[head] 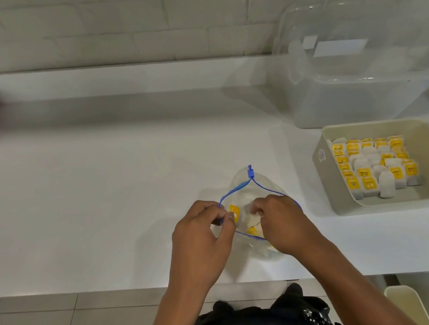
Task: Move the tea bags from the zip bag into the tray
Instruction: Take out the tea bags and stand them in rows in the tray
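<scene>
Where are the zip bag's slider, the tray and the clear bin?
zip bag's slider point(250, 171): head view, on the blue tab at the far end of the zip.
tray point(327, 171): head view, on its near-left wall.
clear bin point(350, 99): head view, on its front wall.

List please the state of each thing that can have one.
zip bag: open, some tea bags inside
blue slider: at the far end
tray: partly filled with tea bags
clear bin: contents unclear
left hand: pinches the bag's rim
right hand: fingers curled inside the bag's mouth
</scene>
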The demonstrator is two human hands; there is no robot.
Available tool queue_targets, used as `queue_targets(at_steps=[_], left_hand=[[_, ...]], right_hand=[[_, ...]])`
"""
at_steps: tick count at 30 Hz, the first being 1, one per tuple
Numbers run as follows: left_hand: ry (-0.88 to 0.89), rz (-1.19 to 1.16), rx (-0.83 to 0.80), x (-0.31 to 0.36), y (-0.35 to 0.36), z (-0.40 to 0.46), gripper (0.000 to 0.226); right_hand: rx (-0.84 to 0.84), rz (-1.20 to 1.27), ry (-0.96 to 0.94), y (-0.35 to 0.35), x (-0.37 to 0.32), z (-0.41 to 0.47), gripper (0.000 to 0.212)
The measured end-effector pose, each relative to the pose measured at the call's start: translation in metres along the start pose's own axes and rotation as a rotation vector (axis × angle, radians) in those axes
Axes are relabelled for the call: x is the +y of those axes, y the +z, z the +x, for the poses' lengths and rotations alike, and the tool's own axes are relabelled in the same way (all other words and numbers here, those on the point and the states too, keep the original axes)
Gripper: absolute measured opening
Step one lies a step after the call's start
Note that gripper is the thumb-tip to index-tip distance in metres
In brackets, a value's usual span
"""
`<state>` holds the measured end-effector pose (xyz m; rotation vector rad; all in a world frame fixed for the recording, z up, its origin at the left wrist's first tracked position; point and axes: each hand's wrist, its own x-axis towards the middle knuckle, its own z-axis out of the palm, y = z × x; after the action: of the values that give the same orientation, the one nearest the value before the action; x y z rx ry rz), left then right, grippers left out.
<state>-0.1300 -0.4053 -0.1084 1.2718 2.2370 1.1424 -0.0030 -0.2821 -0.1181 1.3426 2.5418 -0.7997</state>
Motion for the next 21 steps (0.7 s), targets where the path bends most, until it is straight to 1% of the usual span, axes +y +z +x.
queue_targets(at_steps=[3, 4, 7, 9, 12, 15, 18, 21], left_hand=[[0.01, -0.013, -0.039, 0.001, 0.002, -0.001, 0.01], [0.021, -0.007, -0.062, 0.002, 0.004, -0.002, 0.009], [0.033, 0.035, -0.13, 0.004, 0.007, -0.005, 0.008], [0.033, 0.043, -0.14, 0.003, 0.007, -0.005, 0.009], [0.027, 0.045, -0.165, 0.002, 0.006, -0.005, 0.011], [0.021, 0.06, -0.177, 0.0, 0.008, -0.003, 0.012], [0.009, 0.059, -0.157, -0.002, 0.009, -0.002, 0.013], [0.006, 0.076, -0.158, -0.002, 0.01, -0.002, 0.013]], right_hand=[[-0.058, -0.124, 0.003, 0.015, 0.001, 0.002, 0.027], [-0.052, -0.136, 0.011, 0.02, 0.0, 0.002, 0.025], [0.017, -0.107, 0.06, 0.031, -0.003, 0.002, 0.035], [0.023, -0.152, 0.08, 0.032, -0.004, 0.001, 0.036], [0.014, -0.227, 0.058, 0.031, -0.002, 0.0, 0.043], [0.013, -0.257, 0.043, 0.032, -0.002, 0.001, 0.042], [0.032, -0.206, 0.078, 0.037, -0.001, 0.004, 0.04], [0.03, -0.09, 0.138, 0.041, 0.002, 0.006, 0.043]])
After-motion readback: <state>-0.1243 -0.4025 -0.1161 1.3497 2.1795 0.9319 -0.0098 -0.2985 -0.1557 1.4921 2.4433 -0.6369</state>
